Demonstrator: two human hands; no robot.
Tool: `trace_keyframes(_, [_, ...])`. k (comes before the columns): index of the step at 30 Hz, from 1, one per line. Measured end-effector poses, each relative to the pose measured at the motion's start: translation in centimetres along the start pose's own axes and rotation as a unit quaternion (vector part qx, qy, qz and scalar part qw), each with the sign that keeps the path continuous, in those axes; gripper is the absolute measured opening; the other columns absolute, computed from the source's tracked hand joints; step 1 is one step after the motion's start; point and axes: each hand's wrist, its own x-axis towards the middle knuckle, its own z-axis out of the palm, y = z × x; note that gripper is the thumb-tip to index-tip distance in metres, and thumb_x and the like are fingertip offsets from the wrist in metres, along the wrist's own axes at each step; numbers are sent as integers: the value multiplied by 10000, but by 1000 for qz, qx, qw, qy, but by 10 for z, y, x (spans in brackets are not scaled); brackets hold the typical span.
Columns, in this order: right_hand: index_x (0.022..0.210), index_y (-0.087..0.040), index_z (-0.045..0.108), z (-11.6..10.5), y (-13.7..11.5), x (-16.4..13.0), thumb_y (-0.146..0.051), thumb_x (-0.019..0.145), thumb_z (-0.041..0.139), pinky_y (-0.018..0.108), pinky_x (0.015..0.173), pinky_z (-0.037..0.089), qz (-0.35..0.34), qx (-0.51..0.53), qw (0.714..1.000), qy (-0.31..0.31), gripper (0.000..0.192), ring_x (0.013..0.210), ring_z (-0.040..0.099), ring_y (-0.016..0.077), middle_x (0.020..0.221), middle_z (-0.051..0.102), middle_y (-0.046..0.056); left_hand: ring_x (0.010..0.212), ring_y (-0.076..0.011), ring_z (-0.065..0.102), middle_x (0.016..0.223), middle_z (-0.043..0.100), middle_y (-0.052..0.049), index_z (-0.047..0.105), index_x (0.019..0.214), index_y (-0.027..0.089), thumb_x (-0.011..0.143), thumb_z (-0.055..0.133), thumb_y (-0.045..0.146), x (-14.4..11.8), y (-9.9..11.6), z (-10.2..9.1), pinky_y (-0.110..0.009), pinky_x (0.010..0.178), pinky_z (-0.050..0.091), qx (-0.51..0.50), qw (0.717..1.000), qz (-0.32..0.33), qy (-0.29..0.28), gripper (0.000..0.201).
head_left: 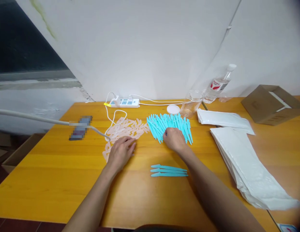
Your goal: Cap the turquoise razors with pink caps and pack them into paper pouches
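Turquoise sticks (171, 121): heaped in a dense pile toward the back of the table (67, 180), most laid with their ends pointed to the near side. Three more sticks (168, 170), same colour, are set apart in front of the pile, laid side by side crosswise, with their wider blades turned left.

Right hand (174, 139): placed at the near edge of the turquoise pile, fingers curled inward; whether a stick is gripped cannot be told, the fingertips being hidden.

Pale pink pieces (125, 128): spread loosely just left of the turquoise pile, some overlapped.

Left hand (121, 151): held palm down at the near edge of the pink pieces, fingers relaxed and thumb parted from them, nothing seen grasped.

Power strip (125, 103): placed along the wall (145, 48), a white plug (116, 100) inserted at its left end.

White cable (43, 118): extended from the left edge, passed across a pixelated item (80, 128).

Round lid (173, 109), white: laid behind the turquoise pile. Clear jar (191, 102) and labelled bottle (218, 85): stood to its right.

White packets (246, 158): stacked flat on the right. Brown carton (263, 104): set behind them.
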Motion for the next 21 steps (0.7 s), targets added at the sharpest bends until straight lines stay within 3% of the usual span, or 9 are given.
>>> trace_keyframes(5, [1041,-113,745,1,-1,-2,-291,960,494,332,808,480,-5,3,1000,9,318,999,704,305,1046,748,196,902,-233,612,959,703,-79,775,936,226,976,533,256,26,1,13,-357,819,482,79,997,25,-9,247])
trace_keyframes(9, [1039,-134,747,3,0,1,-270,942,531,320,817,467,-15,9,1000,7,273,1018,693,292,1072,745,172,896,-226,605,944,689,-78,751,927,210,988,527,253,22,3,14,-348,827,481,57,997,45,-15,236])
trace_keyframes(15, [937,-112,740,-1,-2,1,-167,968,410,336,780,445,-13,20,1000,16,335,958,690,287,1010,729,193,908,-246,600,963,669,-100,704,967,192,1022,460,279,16,10,17,-377,838,489,44,997,60,-27,264])
trace_keyframes(19, [969,-172,691,-13,17,-13,-248,982,434,307,776,429,-49,79,995,27,269,953,656,229,1067,706,116,1008,-256,613,1050,684,-104,661,1020,192,1036,419,299,13,19,12,-405,926,479,-67,997,37,-21,265])
trace_keyframes(21, [917,-191,646,-17,36,-24,-305,969,479,278,735,420,-100,198,975,-24,208,867,628,186,954,698,60,960,-222,647,1057,705,-81,631,1065,206,1042,414,337,8,27,9,-367,886,503,-179,983,-19,-31,255])
